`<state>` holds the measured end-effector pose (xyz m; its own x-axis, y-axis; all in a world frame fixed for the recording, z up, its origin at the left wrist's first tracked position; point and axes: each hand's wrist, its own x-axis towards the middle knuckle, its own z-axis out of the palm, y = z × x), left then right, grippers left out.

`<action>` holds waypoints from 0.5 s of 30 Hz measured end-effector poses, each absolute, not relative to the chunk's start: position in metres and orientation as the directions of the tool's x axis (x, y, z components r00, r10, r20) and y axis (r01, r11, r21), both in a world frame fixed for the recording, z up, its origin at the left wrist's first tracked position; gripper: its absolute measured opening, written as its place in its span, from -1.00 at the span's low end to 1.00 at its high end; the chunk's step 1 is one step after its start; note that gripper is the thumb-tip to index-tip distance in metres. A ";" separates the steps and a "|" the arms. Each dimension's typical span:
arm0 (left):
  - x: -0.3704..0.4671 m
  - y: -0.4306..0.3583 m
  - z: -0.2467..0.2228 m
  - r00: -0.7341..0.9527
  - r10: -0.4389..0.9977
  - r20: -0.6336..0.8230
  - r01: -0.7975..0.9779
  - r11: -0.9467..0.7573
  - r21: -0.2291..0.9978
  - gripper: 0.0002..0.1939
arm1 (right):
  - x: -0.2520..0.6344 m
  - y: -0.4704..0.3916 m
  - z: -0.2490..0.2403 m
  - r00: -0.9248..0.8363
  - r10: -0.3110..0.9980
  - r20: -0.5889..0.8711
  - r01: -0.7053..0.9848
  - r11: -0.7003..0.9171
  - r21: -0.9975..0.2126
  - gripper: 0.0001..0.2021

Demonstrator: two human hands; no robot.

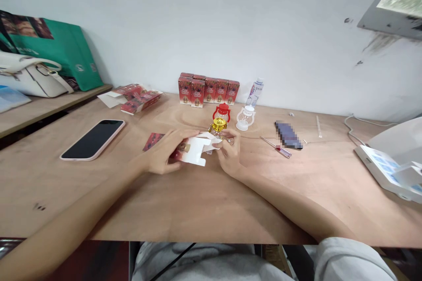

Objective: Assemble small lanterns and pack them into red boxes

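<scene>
Pointing open-end R, box (194, 151) has long axis approx L-R, both hands (161, 153) (230, 153) gripping it

On the wooden table (198, 224), I see a phone (92, 139) lying dark at nine o'clock. Toward ten, a white handbag (34, 77) sits before a green bag (70, 46). A bottle (255, 93) stands near the wall (211, 22) at one; a screwdriver (277, 147) lies at three, a white device (379, 167) farther out.

Below the worktop's (204, 210) front edge shows creased, pale grey clothing (217, 268), crossed slantwise by a thin dark cord (173, 262), possibly a strap. A folded grey right sleeve (351, 259) overlaps that edge; hands (160, 154) and forearms (105, 197) are bare.
</scene>
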<state>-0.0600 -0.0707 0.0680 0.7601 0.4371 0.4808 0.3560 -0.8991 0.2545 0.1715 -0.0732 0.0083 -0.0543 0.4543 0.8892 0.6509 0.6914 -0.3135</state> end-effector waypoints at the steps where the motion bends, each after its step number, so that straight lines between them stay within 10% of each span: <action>1: -0.061 -0.071 0.070 0.757 0.447 0.476 0.355 -0.894 0.275 -0.28 | 0.171 -0.072 0.009 -0.035 0.451 0.892 0.646 0.691 -0.324 -0.84; 15: -0.058 -0.068 0.066 0.527 0.319 0.788 0.559 -0.828 -0.039 -0.35 | 0.166 -0.077 0.020 -0.281 0.492 0.824 0.534 0.793 -0.291 -0.60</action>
<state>-0.0585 -0.0681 0.0661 0.5274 0.3186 0.7876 0.5589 -0.8283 -0.0392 0.1665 -0.0771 0.0204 -0.2813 0.4917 0.8241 0.5345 0.7935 -0.2911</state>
